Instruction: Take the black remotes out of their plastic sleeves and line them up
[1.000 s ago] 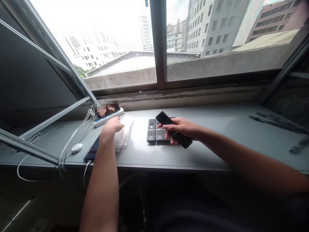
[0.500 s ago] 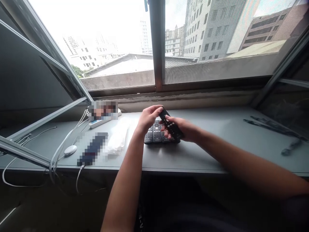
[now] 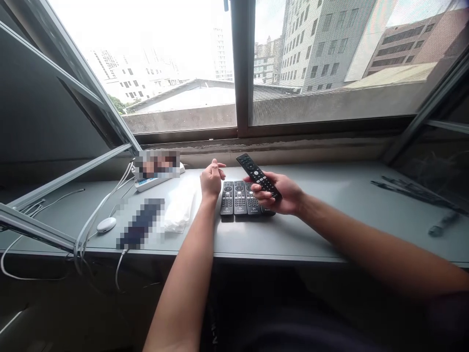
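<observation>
My right hand [image 3: 286, 193] is closed around a black remote control [image 3: 252, 168], which tilts with its button side up. Beneath and beside it, several black remote controls [image 3: 240, 208] lie side by side in a row on the table, the rightmost ones partly covered by that hand. Just left of the raised remote is my left hand [image 3: 211, 181], its thumb up and its fingers loosely bent and apart, with nothing visible in them. To its left lies a stack of clear plastic bags [image 3: 179, 210].
A blurred dark phone-like thing [image 3: 141, 225] with a white cable lies left of the bags. Behind it stands a white power strip [image 3: 146, 185]. A white round device [image 3: 106, 225] sits near metal frame bars [image 3: 73, 176]. Dark strips [image 3: 414, 193] lie at right.
My left hand moved from the plastic bags to the top end of the held remote, then let go and drew back left. The right hand turned that remote's buttons more into view.
</observation>
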### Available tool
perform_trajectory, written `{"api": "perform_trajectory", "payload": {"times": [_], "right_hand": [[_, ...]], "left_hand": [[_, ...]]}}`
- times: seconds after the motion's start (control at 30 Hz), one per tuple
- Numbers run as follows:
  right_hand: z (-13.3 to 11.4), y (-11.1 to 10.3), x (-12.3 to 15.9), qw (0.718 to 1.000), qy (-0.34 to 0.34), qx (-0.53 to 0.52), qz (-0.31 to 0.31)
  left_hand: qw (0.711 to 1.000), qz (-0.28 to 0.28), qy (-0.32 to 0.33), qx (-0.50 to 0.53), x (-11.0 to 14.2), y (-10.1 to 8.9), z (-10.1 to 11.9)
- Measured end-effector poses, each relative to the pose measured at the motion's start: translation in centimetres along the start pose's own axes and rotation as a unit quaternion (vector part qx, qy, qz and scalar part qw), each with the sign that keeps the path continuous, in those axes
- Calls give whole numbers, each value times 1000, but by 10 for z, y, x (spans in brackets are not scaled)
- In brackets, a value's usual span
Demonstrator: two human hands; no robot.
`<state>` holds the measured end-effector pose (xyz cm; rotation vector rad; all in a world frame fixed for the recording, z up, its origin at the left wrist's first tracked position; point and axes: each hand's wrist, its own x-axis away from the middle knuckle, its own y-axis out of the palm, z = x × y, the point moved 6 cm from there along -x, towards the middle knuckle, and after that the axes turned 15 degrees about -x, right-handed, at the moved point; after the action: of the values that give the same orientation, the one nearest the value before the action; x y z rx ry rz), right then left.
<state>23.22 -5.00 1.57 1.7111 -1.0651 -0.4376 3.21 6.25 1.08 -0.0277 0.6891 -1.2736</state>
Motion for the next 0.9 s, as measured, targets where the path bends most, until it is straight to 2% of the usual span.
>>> {"api": "perform_trajectory", "payload": {"times": [0.17, 0.4, 0.63, 0.8, 0.9], "right_hand": [[-2, -3, 0, 1000, -7, -17, 22], [-7, -10, -1, 992, -74, 56, 90], [-2, -3, -2, 990, -84, 103, 44], [-2, -5, -2, 981, -112, 157, 26], [-1, -6, -4, 976, -124, 181, -7]], "left_hand": [[1000, -4, 5, -14, 3, -1, -1], [1000, 1, -15, -13, 5, -6, -2], [1000, -8, -20, -15, 6, -5, 2], [1000, -10, -18, -11, 6, -5, 2], [1000, -10, -18, -10, 6, -5, 2]]}}
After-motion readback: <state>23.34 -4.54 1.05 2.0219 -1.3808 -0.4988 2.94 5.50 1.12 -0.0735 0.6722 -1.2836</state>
